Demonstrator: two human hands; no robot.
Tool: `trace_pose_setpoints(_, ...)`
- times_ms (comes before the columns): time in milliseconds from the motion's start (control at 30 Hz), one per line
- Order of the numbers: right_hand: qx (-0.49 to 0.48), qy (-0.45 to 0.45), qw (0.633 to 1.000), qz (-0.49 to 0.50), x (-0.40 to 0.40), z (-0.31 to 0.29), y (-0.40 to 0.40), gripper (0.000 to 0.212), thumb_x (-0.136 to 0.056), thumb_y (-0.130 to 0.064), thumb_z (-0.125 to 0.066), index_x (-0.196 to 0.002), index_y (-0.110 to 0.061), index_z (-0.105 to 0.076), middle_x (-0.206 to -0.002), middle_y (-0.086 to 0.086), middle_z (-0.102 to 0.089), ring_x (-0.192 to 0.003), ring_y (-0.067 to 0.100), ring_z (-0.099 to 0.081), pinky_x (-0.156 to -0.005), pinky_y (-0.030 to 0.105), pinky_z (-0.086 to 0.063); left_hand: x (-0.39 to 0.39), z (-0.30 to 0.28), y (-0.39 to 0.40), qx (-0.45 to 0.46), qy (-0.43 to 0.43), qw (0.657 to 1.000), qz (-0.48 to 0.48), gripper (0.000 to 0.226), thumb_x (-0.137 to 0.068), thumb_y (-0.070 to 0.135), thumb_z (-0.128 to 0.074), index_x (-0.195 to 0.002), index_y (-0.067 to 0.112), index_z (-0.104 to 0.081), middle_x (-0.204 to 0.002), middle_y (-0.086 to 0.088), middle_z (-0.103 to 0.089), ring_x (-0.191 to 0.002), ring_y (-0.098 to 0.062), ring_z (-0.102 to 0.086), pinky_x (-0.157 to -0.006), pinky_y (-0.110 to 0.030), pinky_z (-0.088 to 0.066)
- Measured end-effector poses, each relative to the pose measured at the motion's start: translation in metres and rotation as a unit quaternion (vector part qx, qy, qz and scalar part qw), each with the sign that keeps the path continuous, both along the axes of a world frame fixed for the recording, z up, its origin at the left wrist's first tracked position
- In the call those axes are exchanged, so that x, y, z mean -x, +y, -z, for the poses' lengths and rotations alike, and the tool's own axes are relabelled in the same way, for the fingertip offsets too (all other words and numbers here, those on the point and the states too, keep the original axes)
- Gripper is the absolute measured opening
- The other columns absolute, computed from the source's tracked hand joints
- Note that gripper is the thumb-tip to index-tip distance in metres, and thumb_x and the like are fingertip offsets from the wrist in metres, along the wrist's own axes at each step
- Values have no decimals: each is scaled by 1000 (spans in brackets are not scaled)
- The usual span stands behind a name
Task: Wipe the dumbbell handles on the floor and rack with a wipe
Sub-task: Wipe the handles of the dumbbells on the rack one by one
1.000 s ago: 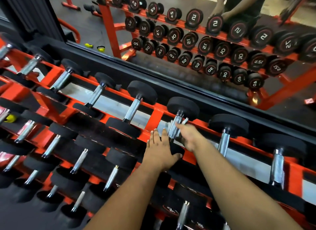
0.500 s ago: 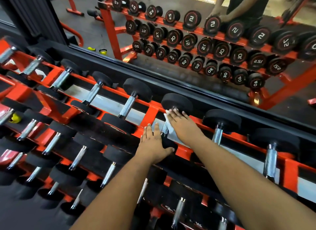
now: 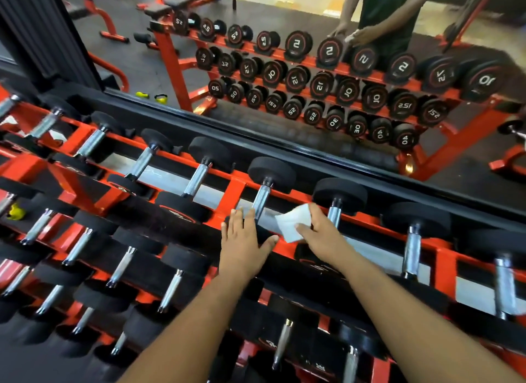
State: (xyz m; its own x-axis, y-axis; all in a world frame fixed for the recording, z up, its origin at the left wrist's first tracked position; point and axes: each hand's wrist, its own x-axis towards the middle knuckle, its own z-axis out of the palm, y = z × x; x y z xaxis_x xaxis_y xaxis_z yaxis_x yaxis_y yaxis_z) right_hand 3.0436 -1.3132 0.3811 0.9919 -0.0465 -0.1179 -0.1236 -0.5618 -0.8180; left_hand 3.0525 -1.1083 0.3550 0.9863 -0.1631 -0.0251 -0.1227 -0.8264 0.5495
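Your left hand (image 3: 243, 240) lies flat, fingers straight, on the near black head of a top-row dumbbell (image 3: 263, 194) on the red rack (image 3: 234, 189). Your right hand (image 3: 320, 231) pinches the white wipe (image 3: 293, 221), between that handle and the next dumbbell's handle (image 3: 333, 216) beside your fingers.

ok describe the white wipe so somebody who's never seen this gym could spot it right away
Start at the orange dumbbell rack below the wall mirror and follow its top row of chrome-handled dumbbells. The wipe sits between two of those handles, held by the right hand, with the left hand flat on a black weight head beside it. It is the only white, soft, crumpled thing among black rubber and metal.
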Motion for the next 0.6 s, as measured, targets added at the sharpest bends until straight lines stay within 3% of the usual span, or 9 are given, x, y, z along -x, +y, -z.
trace_pose_setpoints(100, -273, 50, 953, 121, 36, -18, 7, 24, -100, -11, -59, -119, -26, -58, -116, 5, -69, -101, 21, -72, -84, 45, -62, 31, -12, -25, 157, 9, 987, -8, 72, -95, 55, -60, -152, 16, -40, -158, -2, -39, -150, -18, -28, -122, -36, -21)
trace_pose_setpoints(200, -383, 31, 902, 198, 62, -29, 6, 25, -99, -8, -61, -122, -18, -62, -116, 9, -72, -98, 22, -74, -76, 42, -62, 54, -28, -47, 318, 121, 940, -4, 35, -93, 44, -70, -119, 20, -67, -115, 8, -71, -109, -9, -65, -92, -29, -49)
trace_pose_setpoints(300, -383, 17, 896, 223, 89, -44, 1, 21, -98, -6, -61, -118, -14, -62, -109, 8, -72, -89, 17, -75, -65, 33, -61, 72, -40, -61, 362, 153, 919, -1, 22, -88, 40, -73, -85, 17, -73, -79, 3, -73, -71, -7, -64, -72, -33, -50)
trace_pose_setpoints(400, -330, 13, 917, 224, 123, -52, -12, 20, -96, -1, -60, -113, -12, -62, -108, 10, -70, -90, 21, -74, -70, 39, -63, 92, -55, -69, 399, 172, 900, -27, 22, -90, 32, -71, -80, 13, -71, -74, -7, -74, -72, -18, -68, -74, -42, -56)
trace_pose_setpoints(533, -293, 46, 933, 206, 163, -56, -27, 31, -93, 7, -54, -117, -12, -59, -109, 11, -72, -88, 20, -75, -78, 43, -62, 111, -80, -71, 411, 187, 891, -54, 11, -98, 8, -64, -87, 6, -64, -74, -8, -71, -73, -20, -70, -62, -28, -57)
trace_pose_setpoints(600, -276, 45, 942, 186, 184, -65, -37, 29, -94, 4, -54, -114, -16, -59, -113, 7, -71, -98, 20, -73, -86, 44, -59, 121, -95, -68, 384, 187, 904, -22, 7, -95, 6, -64, -88, 3, -63, -78, -15, -71, -71, -24, -69, -61, -31, -56)
